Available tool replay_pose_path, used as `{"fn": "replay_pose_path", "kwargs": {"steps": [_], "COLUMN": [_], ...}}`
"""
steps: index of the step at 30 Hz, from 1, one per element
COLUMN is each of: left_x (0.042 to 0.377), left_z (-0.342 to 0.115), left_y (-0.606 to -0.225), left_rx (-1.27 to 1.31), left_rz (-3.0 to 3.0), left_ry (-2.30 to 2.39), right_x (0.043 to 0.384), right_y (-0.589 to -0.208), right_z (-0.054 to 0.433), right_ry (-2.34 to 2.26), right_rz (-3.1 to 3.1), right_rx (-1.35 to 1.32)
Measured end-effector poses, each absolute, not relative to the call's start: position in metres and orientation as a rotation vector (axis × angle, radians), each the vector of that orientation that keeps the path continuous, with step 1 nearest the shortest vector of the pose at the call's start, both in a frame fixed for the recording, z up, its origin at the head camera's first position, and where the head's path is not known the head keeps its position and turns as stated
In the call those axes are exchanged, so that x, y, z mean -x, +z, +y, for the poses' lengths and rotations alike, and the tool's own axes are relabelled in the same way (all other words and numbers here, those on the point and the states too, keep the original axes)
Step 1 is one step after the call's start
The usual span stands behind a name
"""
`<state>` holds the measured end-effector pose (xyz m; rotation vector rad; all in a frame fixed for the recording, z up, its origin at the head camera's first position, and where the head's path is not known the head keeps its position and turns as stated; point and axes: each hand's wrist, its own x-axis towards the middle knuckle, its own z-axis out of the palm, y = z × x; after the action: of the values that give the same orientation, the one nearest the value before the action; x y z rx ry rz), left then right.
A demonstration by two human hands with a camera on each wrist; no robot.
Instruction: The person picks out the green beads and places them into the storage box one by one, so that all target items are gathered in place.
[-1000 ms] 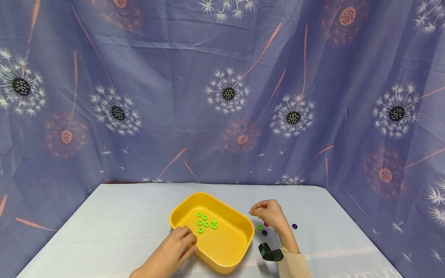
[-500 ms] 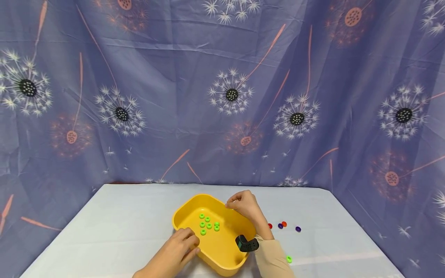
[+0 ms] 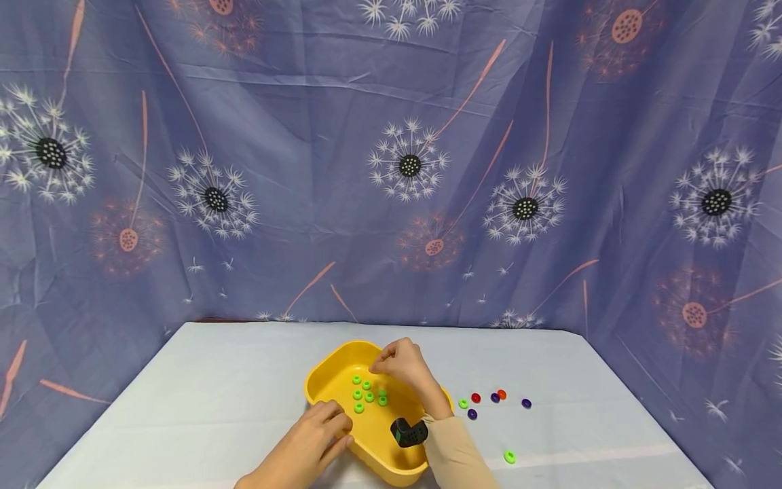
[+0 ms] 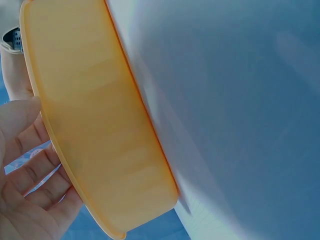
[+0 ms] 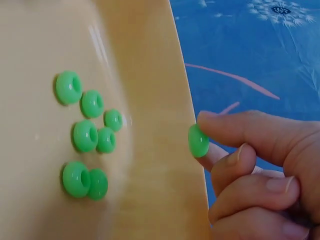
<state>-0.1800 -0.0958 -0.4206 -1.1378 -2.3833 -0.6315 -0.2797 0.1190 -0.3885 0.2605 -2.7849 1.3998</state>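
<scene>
A yellow plastic tub (image 3: 375, 463) stands on the table, with several light green ring beads (image 3: 358, 394) loose on its floor. My left hand (image 3: 314, 435) holds the near left rim; in the left wrist view the thumb lies at the edge and the fingers reach past it. Over the far part of the tub is my right hand (image 3: 400, 361). Its thumb and index finger pinch one green bead (image 5: 198, 141) by the tub wall in the right wrist view, the other fingers curled below. A black wristband (image 3: 408, 433) sits on the right wrist.
Right of the tub, on the white table (image 3: 134, 407), lie a green bead (image 3: 463, 403), a red bead (image 3: 476, 398), an orange bead (image 3: 501, 394) and several purple beads (image 3: 527, 403). Another green bead (image 3: 510, 457) lies nearer. A patterned curtain (image 3: 293, 204) hangs behind.
My right hand has moved left, from above the beads on the table to over the tub, uncovering beads there. My left hand stays on the rim. The head view has shifted slightly.
</scene>
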Motion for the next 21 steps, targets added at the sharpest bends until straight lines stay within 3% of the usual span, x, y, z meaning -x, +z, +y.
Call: {"fn": "replay_pose_path", "kwargs": {"steps": [21], "left_x": [0.18], "left_z": [-0.096], "left_y": [-0.422], "left_rx": [1.134], "left_rz": [-2.391], "left_ry": [-0.635], "right_x": [0.276], "right_y": [-0.4], "right_z": [0.098], "right_ry": [1.223], "right_rz": [-3.021], "right_rx": [-0.278]}}
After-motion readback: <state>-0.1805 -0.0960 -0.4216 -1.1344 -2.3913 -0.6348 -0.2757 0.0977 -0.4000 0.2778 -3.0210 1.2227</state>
